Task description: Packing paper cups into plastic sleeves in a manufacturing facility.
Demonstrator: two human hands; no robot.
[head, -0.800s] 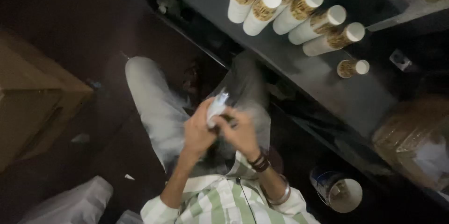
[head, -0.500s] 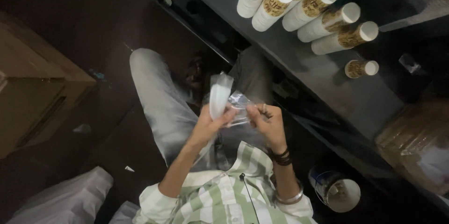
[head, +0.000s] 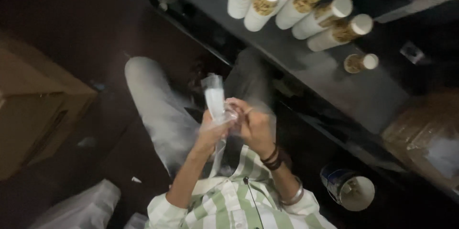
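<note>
Well left of the grip, a cardboard box (head: pixel 36 109) stands on the dark floor, and below it, near the bottom edge, lies a pale plastic bag (head: pixel 81 207). Nearer the grip, the person's knee in light trousers (head: pixel 153 100) runs down toward the hands.

The left hand (head: pixel 210 133) is closed around the lower part of a clear plastic sleeve (head: pixel 215 97), which stands up out of the fist with something white and upright inside it; its loose clear tail hangs down below the hand over the striped green shirt (head: pixel 229 200). Just right of it, touching the same plastic, the right hand (head: pixel 253 126) pinches the crumpled edge of the sleeve between thumb and fingers. A ring shows on one finger, dark bands sit at the wrist, and a metal bangle lies further down the forearm.

Up and right of the grip, on a dark shelf (head: pixel 334 81), stacks of paper cups (head: pixel 296 4) lie on their sides in a row, white with brown print, and a shorter single stack (head: pixel 361 62) lies apart from them. Below right of the grip, a blue-and-white tub (head: pixel 351 188) stands on the floor. Far right, a brown wrapped bundle (head: pixel 425 133) lies under the shelf edge.
</note>
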